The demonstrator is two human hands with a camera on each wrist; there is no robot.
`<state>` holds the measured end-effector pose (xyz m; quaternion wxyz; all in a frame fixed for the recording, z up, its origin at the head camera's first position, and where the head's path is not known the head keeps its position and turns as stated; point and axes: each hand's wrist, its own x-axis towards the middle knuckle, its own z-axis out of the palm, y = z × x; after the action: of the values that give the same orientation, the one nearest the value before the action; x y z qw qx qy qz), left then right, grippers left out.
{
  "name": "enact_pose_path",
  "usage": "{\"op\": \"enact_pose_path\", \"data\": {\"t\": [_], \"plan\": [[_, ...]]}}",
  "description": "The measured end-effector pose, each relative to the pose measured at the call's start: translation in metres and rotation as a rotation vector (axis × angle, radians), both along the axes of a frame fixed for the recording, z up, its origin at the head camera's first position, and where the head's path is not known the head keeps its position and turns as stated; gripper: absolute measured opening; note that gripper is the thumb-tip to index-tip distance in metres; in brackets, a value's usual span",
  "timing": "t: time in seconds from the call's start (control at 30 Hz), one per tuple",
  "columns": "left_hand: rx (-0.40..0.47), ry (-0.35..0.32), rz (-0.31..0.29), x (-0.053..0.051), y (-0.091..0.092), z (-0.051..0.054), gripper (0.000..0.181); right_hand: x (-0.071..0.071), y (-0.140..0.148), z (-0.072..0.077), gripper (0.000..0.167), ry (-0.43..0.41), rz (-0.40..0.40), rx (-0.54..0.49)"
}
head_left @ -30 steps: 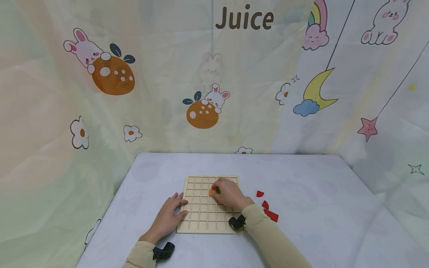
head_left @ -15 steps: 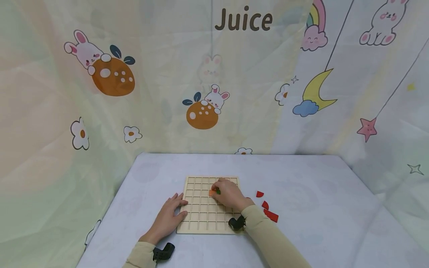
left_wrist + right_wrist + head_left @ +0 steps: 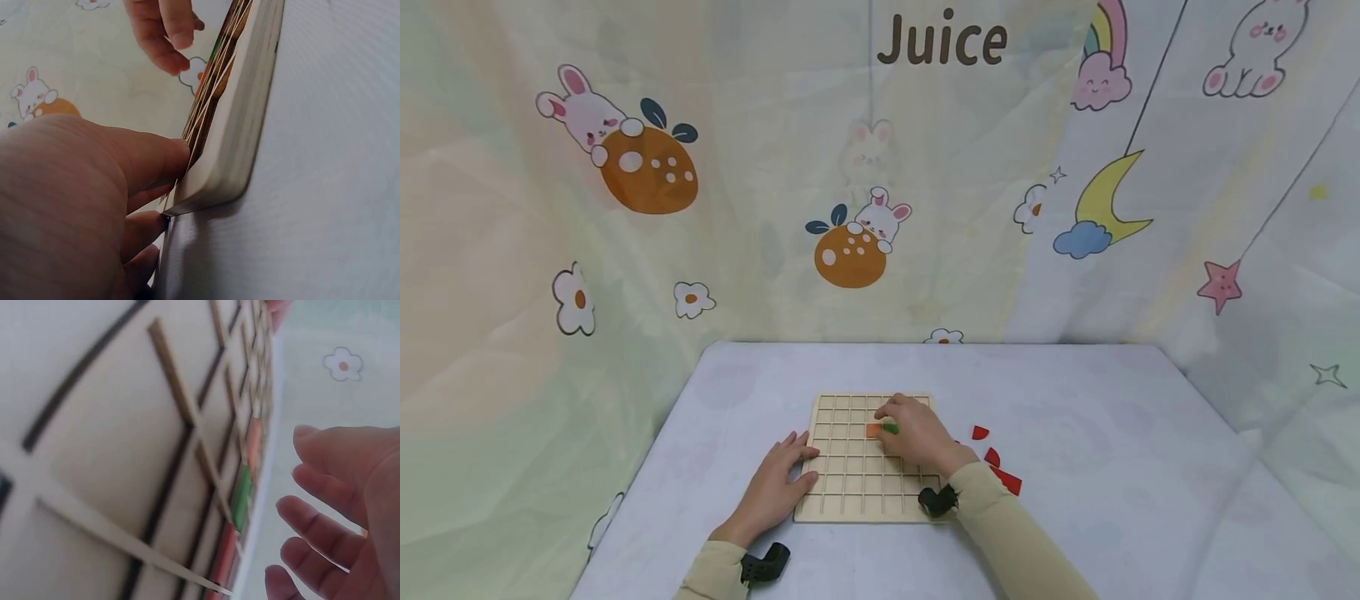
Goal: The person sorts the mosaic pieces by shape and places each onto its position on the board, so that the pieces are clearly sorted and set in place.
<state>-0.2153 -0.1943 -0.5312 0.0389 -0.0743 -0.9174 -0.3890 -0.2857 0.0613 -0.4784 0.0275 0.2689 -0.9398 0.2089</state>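
Observation:
A pale wooden grid board (image 3: 850, 492) lies on the table. My left hand (image 3: 775, 492) rests at its left edge, thumb on the rim, as the left wrist view (image 3: 69, 200) also shows. Over the upper right of the board is my right hand (image 3: 917, 433), its fingers apart and off the pieces in the right wrist view (image 3: 350, 512). An orange piece (image 3: 873, 430) and a green piece (image 3: 891, 427) sit side by side in the grid. In the right wrist view a red piece (image 3: 223, 559) lies beyond the green one (image 3: 240, 499).
Several red pieces lie right of the board: a quarter shape (image 3: 980, 432), another rounded one (image 3: 992, 457) and a longer one (image 3: 1007, 480) beside the right sleeve. A printed cloth (image 3: 760, 250) hangs behind the white table (image 3: 1075, 400).
My right hand has let go of the green piece and shifted slightly to the right, leaving more of that piece in sight. My left hand has stayed where it was.

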Motion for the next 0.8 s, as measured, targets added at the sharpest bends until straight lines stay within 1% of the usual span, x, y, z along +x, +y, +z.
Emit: {"op": "enact_pose_path", "data": {"t": [0.13, 0.23, 0.3, 0.5, 0.6, 0.8], "plan": [[-0.006, 0.018, -0.007, 0.000, 0.000, 0.000, 0.030, 0.007, 0.005, 0.009, 0.028, 0.018, 0.008, -0.004], [-0.002, 0.006, 0.000, 0.000, 0.000, 0.001, 0.029, 0.011, 0.009, 0.014, 0.028, 0.012, 0.001, -0.009], [0.002, 0.011, -0.003, 0.000, 0.000, 0.001, 0.029, 0.013, 0.013, 0.015, 0.029, 0.001, -0.002, -0.016], [0.005, 0.009, -0.009, 0.000, 0.000, 0.001, 0.029, 0.019, 0.029, 0.011, 0.030, -0.031, -0.020, -0.028], [0.005, 0.000, -0.008, 0.000, 0.000, 0.002, 0.029, 0.022, 0.038, 0.010, 0.029, -0.032, -0.021, -0.035], [0.009, -0.006, -0.012, 0.000, 0.000, 0.002, 0.030, 0.024, 0.055, 0.010, 0.027, -0.045, -0.079, -0.071]]}}
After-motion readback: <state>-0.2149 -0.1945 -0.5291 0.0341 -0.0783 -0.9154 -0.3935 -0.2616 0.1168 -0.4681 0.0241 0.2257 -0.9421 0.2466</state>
